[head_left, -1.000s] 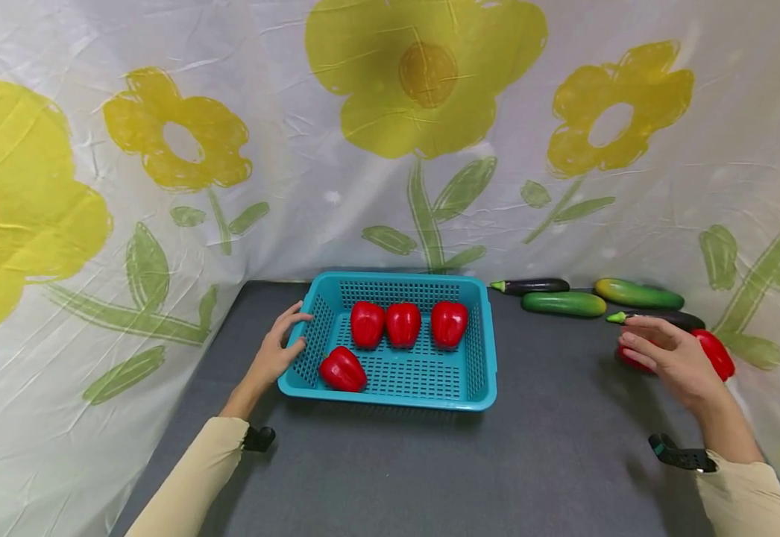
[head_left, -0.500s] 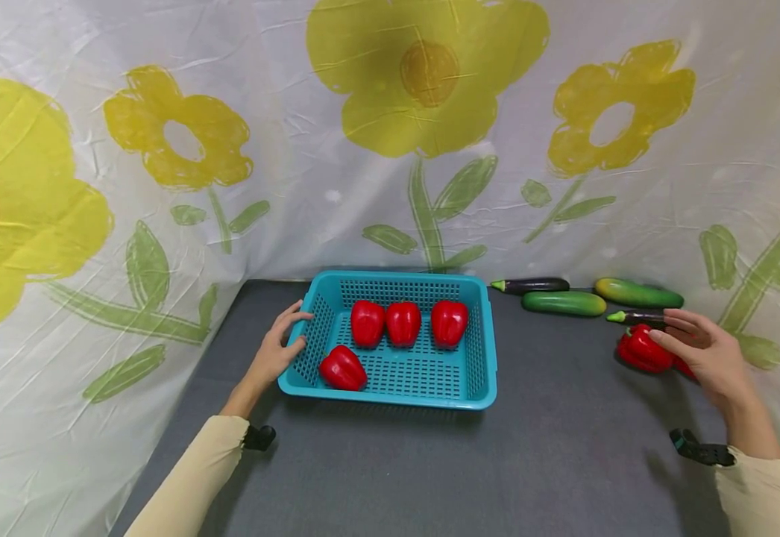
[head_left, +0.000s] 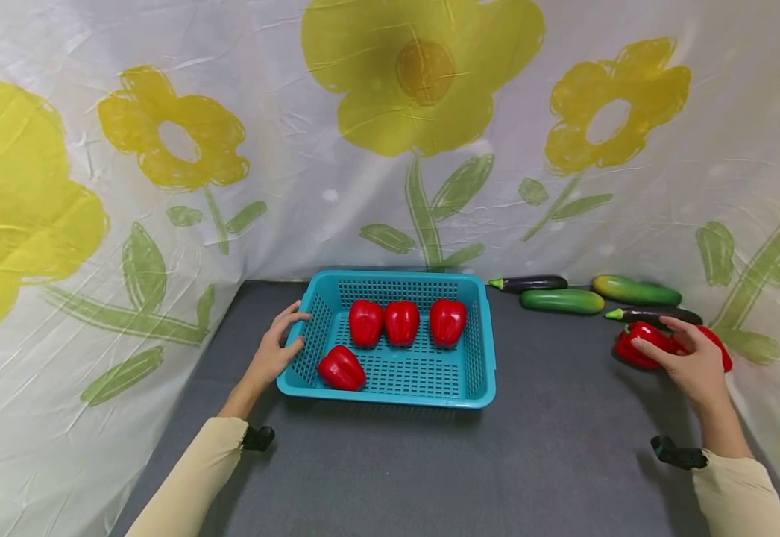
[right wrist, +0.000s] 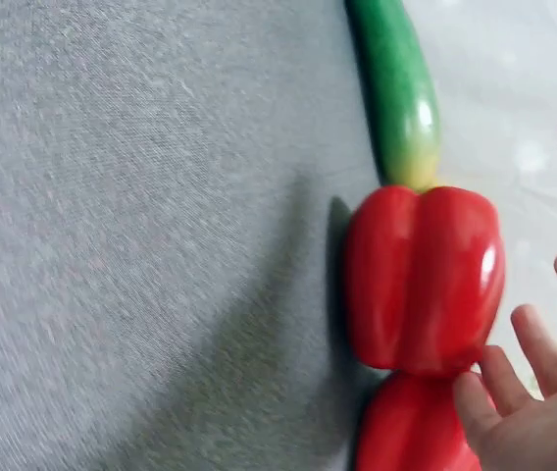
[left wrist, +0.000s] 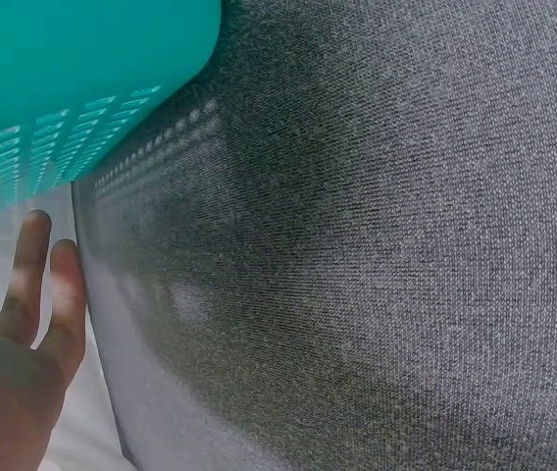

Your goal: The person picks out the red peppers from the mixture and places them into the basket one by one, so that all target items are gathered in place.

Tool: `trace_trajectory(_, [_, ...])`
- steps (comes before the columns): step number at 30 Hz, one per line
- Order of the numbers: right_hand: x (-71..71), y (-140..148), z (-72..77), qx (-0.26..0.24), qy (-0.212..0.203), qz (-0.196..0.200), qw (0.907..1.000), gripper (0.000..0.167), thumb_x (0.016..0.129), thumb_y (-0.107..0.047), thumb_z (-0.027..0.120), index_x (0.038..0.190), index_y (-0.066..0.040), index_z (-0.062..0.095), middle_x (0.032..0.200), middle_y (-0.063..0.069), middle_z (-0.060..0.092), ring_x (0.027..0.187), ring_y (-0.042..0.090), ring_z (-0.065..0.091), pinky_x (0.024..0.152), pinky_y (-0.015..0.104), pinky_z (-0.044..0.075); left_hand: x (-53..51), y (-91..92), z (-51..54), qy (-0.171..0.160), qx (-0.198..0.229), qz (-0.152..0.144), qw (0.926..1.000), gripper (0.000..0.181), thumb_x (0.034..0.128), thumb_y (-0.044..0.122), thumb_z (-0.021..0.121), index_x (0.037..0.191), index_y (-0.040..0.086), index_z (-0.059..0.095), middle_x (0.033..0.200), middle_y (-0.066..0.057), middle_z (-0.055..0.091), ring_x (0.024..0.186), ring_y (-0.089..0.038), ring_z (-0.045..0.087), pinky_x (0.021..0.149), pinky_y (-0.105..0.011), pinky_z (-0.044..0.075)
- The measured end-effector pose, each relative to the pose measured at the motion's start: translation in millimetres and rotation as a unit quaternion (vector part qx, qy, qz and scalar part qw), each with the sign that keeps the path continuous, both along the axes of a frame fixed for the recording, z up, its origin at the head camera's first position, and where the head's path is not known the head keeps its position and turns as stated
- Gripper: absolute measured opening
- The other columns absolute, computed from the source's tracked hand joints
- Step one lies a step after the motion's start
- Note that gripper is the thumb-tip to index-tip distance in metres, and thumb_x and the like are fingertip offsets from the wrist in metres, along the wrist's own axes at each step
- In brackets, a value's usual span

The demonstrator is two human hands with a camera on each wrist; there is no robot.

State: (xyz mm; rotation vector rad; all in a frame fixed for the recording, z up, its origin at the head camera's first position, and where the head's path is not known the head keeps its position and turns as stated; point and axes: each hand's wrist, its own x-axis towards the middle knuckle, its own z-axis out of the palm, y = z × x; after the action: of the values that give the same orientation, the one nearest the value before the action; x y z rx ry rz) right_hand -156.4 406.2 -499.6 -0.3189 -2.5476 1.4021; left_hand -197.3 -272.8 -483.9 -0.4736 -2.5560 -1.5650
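A blue perforated plastic basket (head_left: 390, 400) holds several red bell peppers (head_left: 341, 368). My left hand (head_left: 271, 359) is at its left rim, fingers loosely extended. In the left wrist view, two fingers (left wrist: 25, 270) show beside the basket wall; contact is hard to tell. Over at the right, my right hand (head_left: 693, 367) hovers over two red bell peppers on the table, partly covering them. In the right wrist view its fingers are spread beside one whole pepper (right wrist: 426, 280), and the fingertips overlap the second pepper (right wrist: 406, 432).
Behind the right-hand peppers lie a dark eggplant (head_left: 658, 315) and a green-yellow cucumber-like vegetable (head_left: 638, 291). Another eggplant (head_left: 531, 284) and green vegetable (head_left: 563, 301) lie nearer the basket. A flower-printed white cloth (head_left: 323, 209) hangs behind the dark grey table (head_left: 390, 477).
My right hand moves right, uncovering the left pepper, then comes back left over the pair. The left hand and basket stay in place.
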Motion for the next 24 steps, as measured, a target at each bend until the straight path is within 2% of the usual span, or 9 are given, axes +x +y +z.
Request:
trace_trajectory(5, [-1.3,-4,-4.4,0.008,-0.011,-0.023,0.9996,0.074,0.090,-0.035,0.079,0.151,-0.007,0.048,0.149,0.028,0.044,0.131,0.034,0.040,0.087,0.014,0.039,-0.6,0.3,-1.0,0.004,0.004,-0.004,1.0000,0.038,0.0934,-0.014,0.052,0.132,-0.015,0.053,0.156,-0.035,0.025,0.140,-0.051,0.026,0.101,-0.070,0.035])
trace_trajectory(9, [-2.5,-6,-7.9,0.016,-0.008,-0.037,0.9991,0.074,0.089,-0.035,0.079,0.150,-0.004,0.049,0.148,0.027,0.047,0.128,0.031,0.043,0.089,0.017,0.039,-0.6,0.2,-1.5,0.004,0.003,-0.001,1.0000,0.039,0.0935,-0.013,0.053,0.132,-0.014,0.054,0.157,-0.034,0.025,0.140,-0.050,0.026,0.101,-0.070,0.035])
trace_trajectory(16, [-3.7,-8,-13.0,0.039,-0.009,-0.044,0.9982,0.074,0.090,-0.038,0.078,0.148,-0.002,0.050,0.143,0.026,0.050,0.123,0.037,0.043,0.087,0.025,0.040,-2.5,-0.5,-3.2,0.009,0.001,-0.003,1.0000,0.039,0.0934,-0.014,0.052,0.132,-0.015,0.053,0.156,-0.035,0.025,0.140,-0.051,0.026,0.100,-0.070,0.035])
trace_trajectory(19, [-2.9,-8,-14.2,0.039,-0.011,-0.046,0.9981,0.074,0.090,-0.038,0.078,0.148,-0.002,0.050,0.143,0.026,0.050,0.122,0.038,0.043,0.086,0.026,0.040,-5.5,-2.7,-9.5,0.015,0.008,-0.007,0.9998,0.039,0.0931,-0.014,0.052,0.132,-0.015,0.053,0.156,-0.035,0.025,0.140,-0.052,0.026,0.100,-0.071,0.034])
trace_trajectory(24, [-1.4,-9,-15.2,0.034,-0.012,-0.048,0.9982,0.073,0.090,-0.039,0.077,0.149,-0.004,0.050,0.143,0.025,0.050,0.122,0.036,0.042,0.084,0.028,0.041,-14.8,-11.2,-31.2,0.025,0.008,-0.004,0.9997,0.040,0.0944,-0.012,0.052,0.134,-0.009,0.055,0.160,-0.028,0.025,0.142,-0.047,0.025,0.101,-0.071,0.033])
